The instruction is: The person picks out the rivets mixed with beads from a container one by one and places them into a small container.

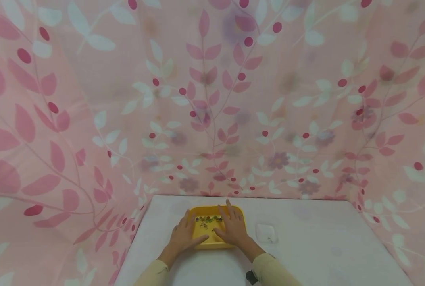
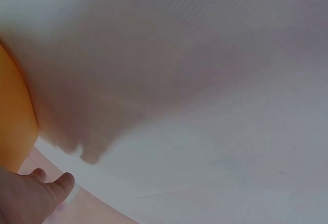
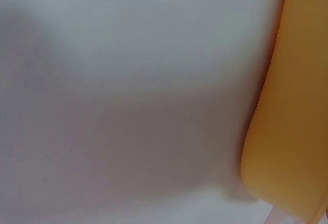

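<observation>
A shallow yellow tray lies on the white table, with several small dark and greenish marble-like balls toward its far side. Smaller dark bits are scattered nearer its middle. Over the tray's left edge, my left hand spreads its fingers, thumb pointing inward. My right hand is over the right side with its fingers spread too. Whether either palm touches the rim I cannot tell. The left wrist view catches the fingers of the left hand beside the tray wall; the right wrist view shows mostly tray wall.
To the right of the tray sits a small clear plastic box or lid with a tiny dark bit near its front corner. The white tabletop extends to the right. Pink leaf-patterned cloth hangs behind and at both sides.
</observation>
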